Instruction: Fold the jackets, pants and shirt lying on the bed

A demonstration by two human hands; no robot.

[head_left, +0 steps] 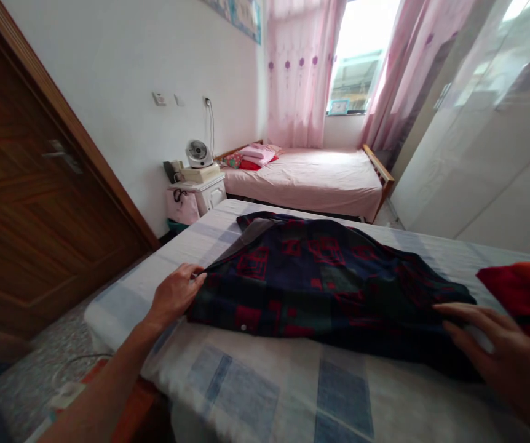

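A dark shirt [292,289], navy and green with red block patterns, lies spread across the near bed. A small white button shows near its front edge, and a grey underside shows at the far left. My left hand [177,292] pinches the shirt's left edge between thumb and fingers. At the opposite end, my right hand [500,351] has its thumb and fingers on the shirt's dark right part. The fingers are bent around the cloth, and their exact hold is partly hidden.
Red and orange cloth [523,295] lies at the right of the checked bed sheet [269,381]. A white bedside cabinet [212,194] carries a fan [198,154]. Behind is a pink-covered bed [311,178]. A wooden door [48,184] stands left, a glossy wardrobe [490,147] right.
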